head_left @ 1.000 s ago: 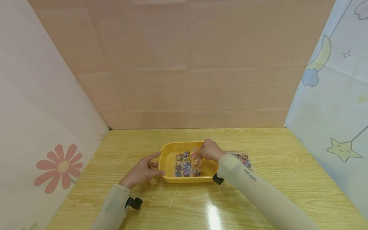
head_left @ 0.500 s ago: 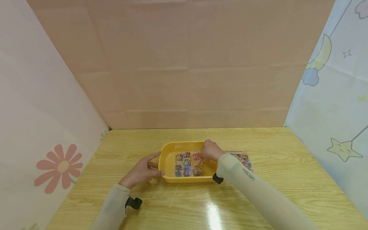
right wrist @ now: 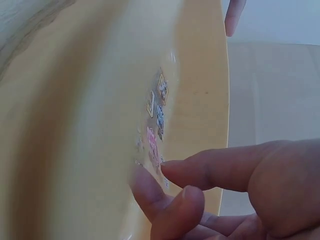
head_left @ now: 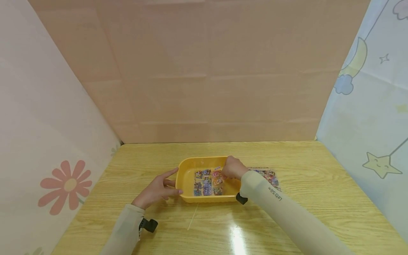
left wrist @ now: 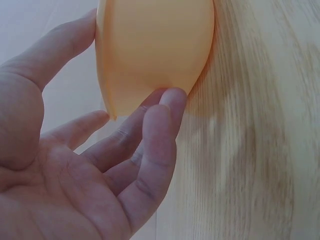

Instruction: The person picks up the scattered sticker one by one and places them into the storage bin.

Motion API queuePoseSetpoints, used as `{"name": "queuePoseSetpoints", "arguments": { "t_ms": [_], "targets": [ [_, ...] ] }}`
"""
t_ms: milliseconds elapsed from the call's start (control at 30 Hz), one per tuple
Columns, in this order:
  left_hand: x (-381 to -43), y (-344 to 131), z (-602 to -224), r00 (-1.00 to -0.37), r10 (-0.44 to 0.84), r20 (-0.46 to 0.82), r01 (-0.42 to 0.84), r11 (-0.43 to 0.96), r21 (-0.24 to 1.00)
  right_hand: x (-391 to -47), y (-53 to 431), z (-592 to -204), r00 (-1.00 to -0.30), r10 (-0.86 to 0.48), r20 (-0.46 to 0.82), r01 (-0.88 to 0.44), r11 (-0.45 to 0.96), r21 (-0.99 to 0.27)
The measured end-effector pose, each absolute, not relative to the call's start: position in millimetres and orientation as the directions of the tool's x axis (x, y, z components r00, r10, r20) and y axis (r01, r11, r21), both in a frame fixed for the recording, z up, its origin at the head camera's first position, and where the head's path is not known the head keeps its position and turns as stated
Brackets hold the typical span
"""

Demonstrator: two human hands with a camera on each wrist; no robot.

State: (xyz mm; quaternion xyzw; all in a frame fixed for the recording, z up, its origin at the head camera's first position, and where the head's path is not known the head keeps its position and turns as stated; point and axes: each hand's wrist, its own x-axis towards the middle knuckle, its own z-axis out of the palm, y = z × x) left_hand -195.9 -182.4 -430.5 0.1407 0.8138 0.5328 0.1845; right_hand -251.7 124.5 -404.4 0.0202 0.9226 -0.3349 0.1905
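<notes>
A shallow yellow plastic tray (head_left: 210, 199) stands on the table. Inside it lies a sheet of small colourful stickers (head_left: 206, 182), partly see-through. My left hand (head_left: 156, 193) holds the tray's left end; in the left wrist view the fingers bend against the end wall (left wrist: 155, 50) and the thumb meets the rim. My right hand (head_left: 235, 168) reaches over the tray's right part, thumb and forefinger pinching the right edge of the sticker sheet. The right wrist view shows pink-printed stickers (right wrist: 152, 140) right at those fingertips. The tray's right end is hidden behind the hand and sleeve.
Another colourful printed sheet (head_left: 270, 176) lies right of the tray, partly covered by the right forearm. A thin pale strand (head_left: 192, 217) lies on the wooden table (head_left: 153, 156) in front of the tray. Cloth-like walls rise behind and on both sides.
The right side of the sticker sheet, lifted a second ago, lies flatter now. My right hand has shifted very slightly right. The left hand and the tray have stayed put.
</notes>
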Motion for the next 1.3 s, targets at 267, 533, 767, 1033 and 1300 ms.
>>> {"name": "queuePoseSetpoints", "arguments": {
  "t_ms": [267, 533, 767, 1033, 1300],
  "targets": [
    [-196, -183, -431, -0.889, 0.433, -0.149, 0.033, 0.383, 0.923, -250, 125, -405, -0.923, -0.123, -0.365, 0.142, 0.772, -0.619],
    [-195, -182, -429, -0.896, 0.415, -0.157, 0.021, 0.395, 0.919, -243, 133, -397, -0.937, -0.17, -0.307, 0.091, 0.728, -0.68],
    [-195, -181, -428, -0.895, 0.416, -0.162, 0.013, 0.387, 0.922, -236, 153, -388, -0.946, -0.198, -0.257, 0.081, 0.623, -0.778],
    [-197, -181, -429, -0.898, 0.412, -0.155, 0.026, 0.402, 0.915, -234, 187, -391, -0.974, -0.19, -0.125, 0.007, 0.525, -0.851],
    [-196, -181, -430, -0.896, 0.412, -0.163, 0.022, 0.409, 0.912, -228, 226, -406, -0.99, -0.109, -0.095, 0.02, 0.547, -0.837]
  ]
}}
